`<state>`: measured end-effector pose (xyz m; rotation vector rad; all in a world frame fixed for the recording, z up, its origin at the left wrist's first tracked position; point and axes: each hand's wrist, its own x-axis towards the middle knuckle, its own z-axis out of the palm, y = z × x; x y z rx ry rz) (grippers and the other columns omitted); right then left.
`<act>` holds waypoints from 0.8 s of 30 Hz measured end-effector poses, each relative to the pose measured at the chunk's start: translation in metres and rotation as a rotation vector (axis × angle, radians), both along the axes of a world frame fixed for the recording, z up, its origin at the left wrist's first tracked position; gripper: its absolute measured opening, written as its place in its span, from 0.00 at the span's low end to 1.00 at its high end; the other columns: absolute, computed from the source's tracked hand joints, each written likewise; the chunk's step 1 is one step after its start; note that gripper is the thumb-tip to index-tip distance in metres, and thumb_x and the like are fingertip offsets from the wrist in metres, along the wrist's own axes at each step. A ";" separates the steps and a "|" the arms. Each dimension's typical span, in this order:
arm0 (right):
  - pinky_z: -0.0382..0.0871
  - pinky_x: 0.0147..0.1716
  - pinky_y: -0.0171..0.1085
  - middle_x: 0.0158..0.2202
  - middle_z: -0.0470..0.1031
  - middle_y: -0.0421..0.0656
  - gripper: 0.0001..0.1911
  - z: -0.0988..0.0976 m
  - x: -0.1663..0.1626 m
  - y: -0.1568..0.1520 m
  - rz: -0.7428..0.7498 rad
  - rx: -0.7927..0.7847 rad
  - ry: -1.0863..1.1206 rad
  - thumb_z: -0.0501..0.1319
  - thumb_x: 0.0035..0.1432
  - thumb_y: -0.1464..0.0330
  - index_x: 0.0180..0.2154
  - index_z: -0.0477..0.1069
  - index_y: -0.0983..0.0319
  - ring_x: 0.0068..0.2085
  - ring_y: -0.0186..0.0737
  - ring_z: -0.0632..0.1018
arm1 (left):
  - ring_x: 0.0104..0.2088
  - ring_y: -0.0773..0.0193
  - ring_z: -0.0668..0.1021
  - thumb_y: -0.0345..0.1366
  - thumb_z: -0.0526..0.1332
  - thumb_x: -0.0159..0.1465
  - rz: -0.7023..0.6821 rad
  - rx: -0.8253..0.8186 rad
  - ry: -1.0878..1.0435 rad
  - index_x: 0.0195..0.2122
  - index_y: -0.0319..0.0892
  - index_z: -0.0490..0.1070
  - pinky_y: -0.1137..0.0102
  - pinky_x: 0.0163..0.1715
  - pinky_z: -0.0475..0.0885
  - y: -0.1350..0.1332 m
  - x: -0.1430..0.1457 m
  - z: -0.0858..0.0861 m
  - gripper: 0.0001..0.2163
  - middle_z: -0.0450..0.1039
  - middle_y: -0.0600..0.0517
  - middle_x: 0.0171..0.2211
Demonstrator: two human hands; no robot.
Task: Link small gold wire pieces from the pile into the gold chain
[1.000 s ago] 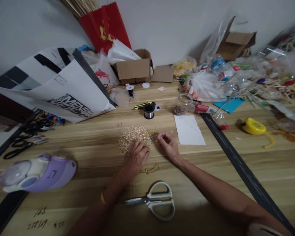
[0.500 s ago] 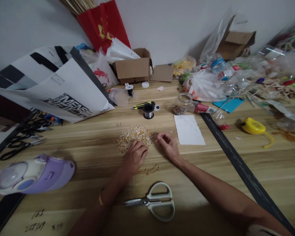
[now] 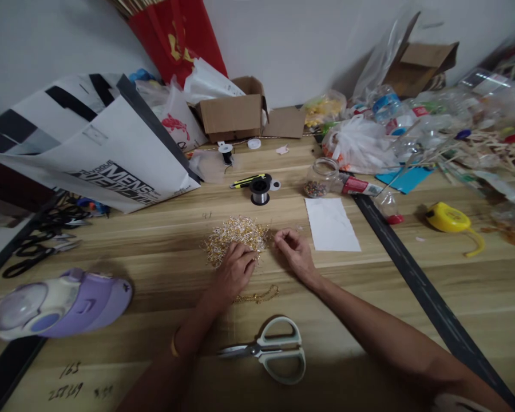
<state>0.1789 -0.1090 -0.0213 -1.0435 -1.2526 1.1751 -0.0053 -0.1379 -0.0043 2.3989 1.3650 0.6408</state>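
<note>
A tangled pile of small gold and silver wire-like pieces [image 3: 237, 233] lies on the wooden table. At its near edge is my left hand [image 3: 236, 270], fingers bent and drawn together, fingertips beside the pieces; whatever they hold is too small to make out. My right hand [image 3: 297, 254] rests just right of the pile with thumb and forefinger pinched; a thin bit seems to show at the tips, too fine to name. Nearer me lies a gold chain [image 3: 261, 296]. Below that, scissors with pale handles [image 3: 282, 350] lie with blades pointing left.
Beyond the pile stand a wire spool [image 3: 260, 191], a yellow-black utility knife [image 3: 248, 182] and a jar of beads [image 3: 320, 178]. White paper [image 3: 332, 224] and a yellow tape measure [image 3: 448, 218] lie right. A purple-white appliance [image 3: 81, 303] and paper bag [image 3: 124, 154] occupy the left.
My left hand has shifted very slightly at the pile's edge. My right hand keeps its pinch in nearly the same place. The view has turned a little.
</note>
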 end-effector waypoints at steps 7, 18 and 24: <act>0.63 0.27 0.33 0.25 0.68 0.39 0.13 0.001 -0.001 -0.001 0.001 0.003 -0.008 0.62 0.54 0.58 0.28 0.68 0.61 0.27 0.34 0.68 | 0.42 0.58 0.68 0.28 0.59 0.61 0.042 0.037 -0.052 0.40 0.42 0.73 0.60 0.46 0.67 0.001 -0.002 -0.004 0.08 0.70 0.48 0.36; 0.63 0.28 0.33 0.27 0.69 0.40 0.10 -0.003 -0.004 -0.002 0.041 0.036 -0.049 0.60 0.56 0.61 0.30 0.69 0.62 0.30 0.35 0.69 | 0.41 0.58 0.69 0.29 0.60 0.60 0.052 0.085 -0.034 0.38 0.41 0.73 0.60 0.46 0.66 0.001 -0.006 -0.009 0.06 0.71 0.49 0.36; 0.64 0.29 0.32 0.27 0.69 0.39 0.11 -0.003 -0.004 -0.002 0.040 0.036 -0.047 0.60 0.56 0.60 0.30 0.68 0.62 0.29 0.35 0.70 | 0.42 0.59 0.68 0.29 0.57 0.62 0.020 0.048 -0.045 0.37 0.42 0.74 0.60 0.46 0.67 -0.002 -0.004 -0.005 0.07 0.69 0.49 0.34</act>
